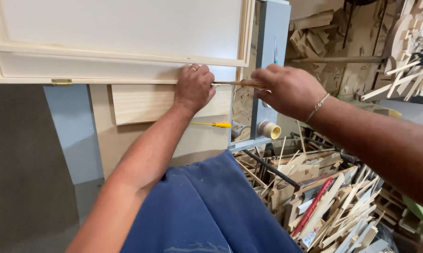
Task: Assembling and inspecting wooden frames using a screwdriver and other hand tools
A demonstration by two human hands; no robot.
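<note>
My left hand [194,86] rests on the lower edge of a white framed panel [117,42], fingers curled against it near its right corner. My right hand [286,89] grips the wooden handle of a screwdriver [237,83]; its shaft points left toward my left hand's fingers. A brass hinge [61,81] shows on the panel's lower edge at the left. Under the panel lies a pale wooden board [146,102].
A yellow-handled tool [213,124] lies on the workbench [103,140]. Tape rolls [269,129] sit by a grey upright [267,70]. A heap of wood offcuts [328,201] fills the lower right. More scrap wood [398,51] is stacked at the back right.
</note>
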